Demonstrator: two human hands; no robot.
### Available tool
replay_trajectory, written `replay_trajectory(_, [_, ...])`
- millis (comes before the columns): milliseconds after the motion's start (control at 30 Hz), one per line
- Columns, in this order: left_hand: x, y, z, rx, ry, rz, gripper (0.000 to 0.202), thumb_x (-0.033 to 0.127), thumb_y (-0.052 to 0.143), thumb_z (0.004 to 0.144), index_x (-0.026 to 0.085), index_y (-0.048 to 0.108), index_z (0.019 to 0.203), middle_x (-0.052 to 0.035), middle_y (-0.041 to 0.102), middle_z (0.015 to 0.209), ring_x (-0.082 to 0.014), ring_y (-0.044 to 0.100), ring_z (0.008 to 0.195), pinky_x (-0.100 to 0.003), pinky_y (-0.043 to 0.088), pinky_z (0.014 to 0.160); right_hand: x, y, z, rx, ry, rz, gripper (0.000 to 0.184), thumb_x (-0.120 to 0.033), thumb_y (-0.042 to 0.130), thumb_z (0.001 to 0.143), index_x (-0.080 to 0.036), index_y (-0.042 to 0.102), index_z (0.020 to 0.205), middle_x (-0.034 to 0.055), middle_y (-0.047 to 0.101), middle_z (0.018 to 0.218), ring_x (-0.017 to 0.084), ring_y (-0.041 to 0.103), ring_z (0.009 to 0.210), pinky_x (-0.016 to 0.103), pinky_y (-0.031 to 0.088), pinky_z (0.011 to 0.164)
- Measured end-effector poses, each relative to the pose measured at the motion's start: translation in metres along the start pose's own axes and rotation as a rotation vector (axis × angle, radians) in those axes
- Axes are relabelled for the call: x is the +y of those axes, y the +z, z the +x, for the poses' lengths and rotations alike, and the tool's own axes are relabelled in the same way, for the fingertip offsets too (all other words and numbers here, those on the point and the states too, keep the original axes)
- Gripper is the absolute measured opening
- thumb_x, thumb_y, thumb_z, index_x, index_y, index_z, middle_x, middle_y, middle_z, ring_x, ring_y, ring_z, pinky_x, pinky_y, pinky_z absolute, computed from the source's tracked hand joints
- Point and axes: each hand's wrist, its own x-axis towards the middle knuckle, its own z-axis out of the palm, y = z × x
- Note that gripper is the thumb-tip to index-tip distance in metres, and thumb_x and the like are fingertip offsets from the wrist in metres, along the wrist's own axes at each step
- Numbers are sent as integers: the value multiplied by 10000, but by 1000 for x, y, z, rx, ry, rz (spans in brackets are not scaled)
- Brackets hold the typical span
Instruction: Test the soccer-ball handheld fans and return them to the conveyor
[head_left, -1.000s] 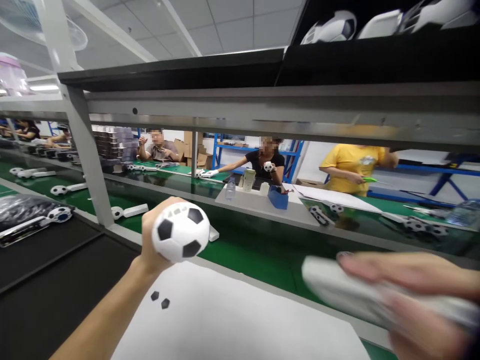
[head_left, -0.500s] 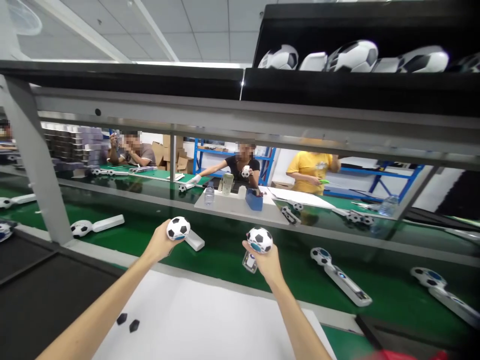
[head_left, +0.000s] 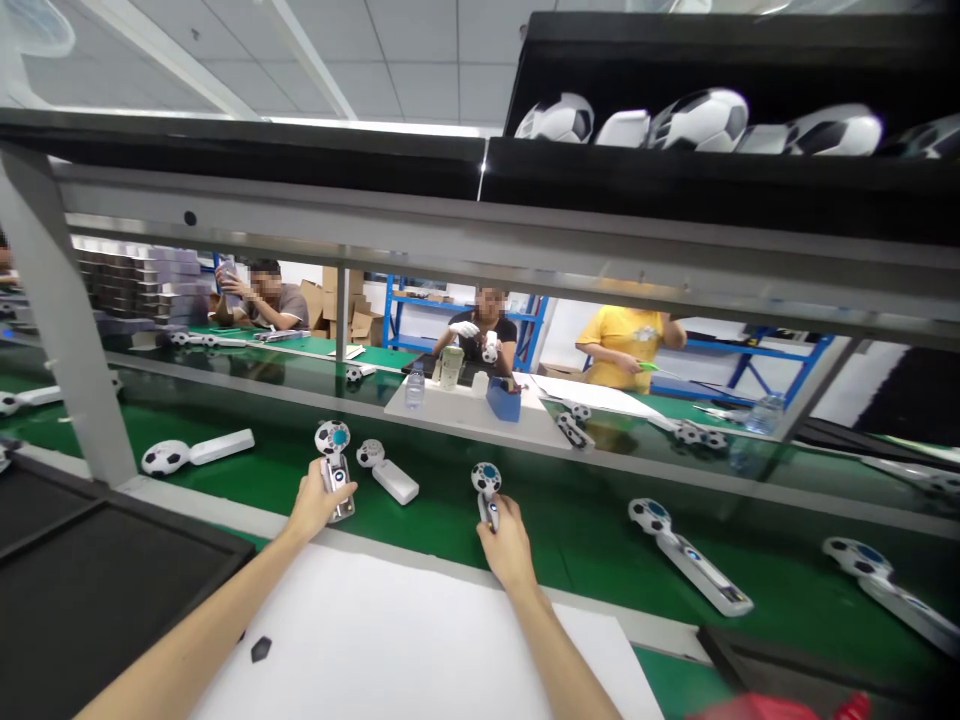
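My left hand [head_left: 319,503] is closed around the handle of a device with a black-and-white soccer-ball head [head_left: 331,437], its thumb across the front. A teal disc shows on the ball, and the handle's inner parts are exposed. My right hand [head_left: 508,540] grips the handle of a similar soccer-ball device [head_left: 486,479], also with its teal disc showing. Both are over the green belt [head_left: 439,515]; whether they touch it I cannot tell. Between my hands, nearer the left one, lies another such device with a plain white handle [head_left: 395,482].
More soccer-ball devices lie on the belt, one at left [head_left: 166,457] and one at right [head_left: 701,570]. White paper [head_left: 390,640] bears a black pentagon [head_left: 261,649]. A black tray [head_left: 97,590] is at left. A shelf [head_left: 300,160] crosses overhead. Several co-workers sit or stand beyond.
Both hands have tipped their devices, so the teal discs and handle fronts now face me. My left hand has shifted left, my right hand slightly left and down. A co-worker's gloved hand has drawn back.
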Motion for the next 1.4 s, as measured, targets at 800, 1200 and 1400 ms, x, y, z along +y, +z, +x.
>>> replay_trajectory(800, [-8, 13, 13, -54, 129, 11, 272, 333, 584, 932, 159, 631, 1135, -94, 629, 1214, -235, 603, 1110, -478, 495, 962, -98, 64, 37, -365, 35, 185, 328, -272, 635, 928, -177, 582, 1238, 98, 560, 1291, 277, 545, 1171, 516, 447, 992])
replay_trajectory(1200, [34, -50, 55, 180, 156, 222, 329, 344, 573, 934, 178, 587, 1218, -104, 569, 1300, -251, 569, 1150, -489, 480, 974, -78, -76, 18, -575, 564, 1105, 188, -199, 688, 813, -98, 670, 970, 200, 727, 1049, 259, 727, 921, 387, 584, 901])
replay_trajectory(1400, [-11, -79, 86, 90, -28, 531, 388, 348, 612, 909, 167, 571, 1249, -116, 554, 1324, -282, 551, 1183, -526, 467, 980, -76, -151, 29, -158, 637, 1250, 143, -197, 662, 733, -136, 775, 794, 233, 711, 1099, 364, 713, 962, 450, 608, 789])
